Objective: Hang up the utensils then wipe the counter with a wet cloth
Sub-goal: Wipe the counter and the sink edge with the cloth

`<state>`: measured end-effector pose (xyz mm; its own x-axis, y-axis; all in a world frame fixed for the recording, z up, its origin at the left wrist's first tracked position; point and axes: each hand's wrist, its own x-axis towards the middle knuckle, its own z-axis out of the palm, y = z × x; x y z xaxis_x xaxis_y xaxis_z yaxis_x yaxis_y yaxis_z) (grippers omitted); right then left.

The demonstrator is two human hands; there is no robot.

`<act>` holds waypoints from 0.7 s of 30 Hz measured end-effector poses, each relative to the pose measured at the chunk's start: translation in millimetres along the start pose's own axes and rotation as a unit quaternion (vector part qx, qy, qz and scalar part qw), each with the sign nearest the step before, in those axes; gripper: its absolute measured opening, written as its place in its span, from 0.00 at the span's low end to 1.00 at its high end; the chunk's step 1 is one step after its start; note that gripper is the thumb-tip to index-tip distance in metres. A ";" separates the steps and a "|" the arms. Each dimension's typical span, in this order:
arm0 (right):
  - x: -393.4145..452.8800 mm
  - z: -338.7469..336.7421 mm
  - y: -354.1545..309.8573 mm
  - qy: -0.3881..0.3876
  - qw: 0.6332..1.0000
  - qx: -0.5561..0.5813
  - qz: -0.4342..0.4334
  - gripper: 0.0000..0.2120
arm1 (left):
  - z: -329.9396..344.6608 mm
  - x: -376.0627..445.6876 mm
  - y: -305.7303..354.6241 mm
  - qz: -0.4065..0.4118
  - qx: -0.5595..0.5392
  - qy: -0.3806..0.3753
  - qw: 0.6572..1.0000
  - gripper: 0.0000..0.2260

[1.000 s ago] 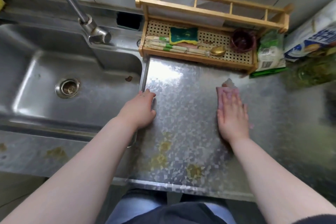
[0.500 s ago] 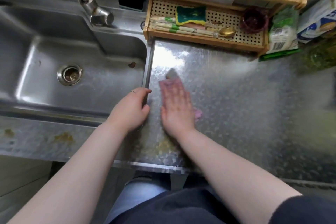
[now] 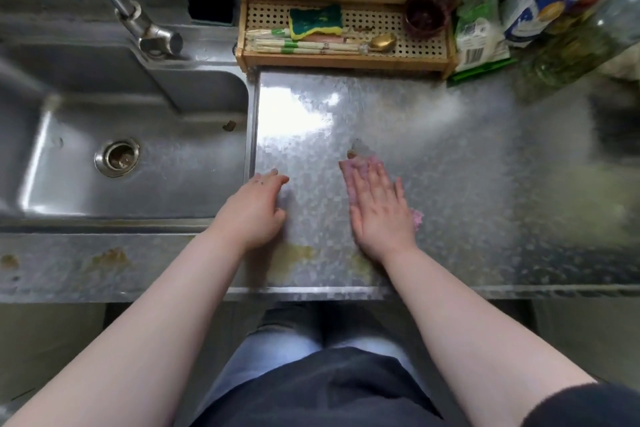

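Wiping: the pink cloth (image 3: 360, 163) lies flat on the counter (image 3: 467, 184), roughly midway between the sink edge and the blurred right side, with a corner showing past the fingertips and another bit poking out by the heel of the palm.
Right hand: the right hand (image 3: 379, 208) lies spread on top of the cloth, fingers straight and pressing down, not curled round it; a flat palm looks chosen to push as much cloth as possible against the metal.
Left hand: the left hand (image 3: 258, 206) rests on the counter at the ridge beside the sink (image 3: 166, 163), fingers loosely relaxed and holding nothing; I judge it serves as a brace while the other arm does the work.
Stains: yellow-brown marks (image 3: 294, 253) sit near the front edge, just below the left hand and near the right wrist, so the near strip probably needs passes yet.
Stage: the second half of the task is in hand; whether the utensils were hung cannot be told from here.
Rack: a wooden rack (image 3: 346, 61) stands against the wall behind the wiped area, well apart from the cloth, holding chopsticks (image 3: 304, 45), a spoon (image 3: 382, 42) and a green-and-yellow sponge (image 3: 315, 20).
Cup: a dark cup (image 3: 424, 14) sits at the rack's right end.
Tap: the tap (image 3: 152, 36) reaches over the sink, handy for wetting the cloth.
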<state>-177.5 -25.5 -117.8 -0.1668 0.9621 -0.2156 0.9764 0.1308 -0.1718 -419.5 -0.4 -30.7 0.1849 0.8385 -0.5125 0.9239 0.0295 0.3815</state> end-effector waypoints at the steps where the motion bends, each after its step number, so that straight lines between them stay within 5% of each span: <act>1: -9.8 -1.3 23.9 0.002 0.999 0.000 0.036 0.33 | 1.7 0.2 2.7 -0.008 0.028 -0.023 0.999 0.29; 7: -82.0 -5.1 111.3 0.020 0.979 0.011 0.203 0.34 | -0.7 -0.5 15.3 -0.024 0.153 -0.066 0.986 0.26; 12: -76.4 7.8 45.8 0.093 0.938 0.083 0.322 0.31 | -2.1 12.6 14.5 -0.051 0.168 -0.043 0.984 0.23; 18: -71.3 33.0 -102.4 0.028 0.989 0.090 0.115 0.35 | 8.6 10.1 31.6 -0.052 0.209 -0.059 0.975 0.22; 21: -75.5 30.1 -95.2 0.011 0.997 0.069 0.031 0.34 | 13.2 9.3 22.3 -0.064 0.184 -0.062 0.979 0.29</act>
<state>-262.0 -117.8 -114.2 -0.1033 0.9723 -0.2095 0.9561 0.0390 -0.2904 -392.8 0.9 -37.1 0.0782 0.7678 -0.6359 0.9960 -0.0879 0.0163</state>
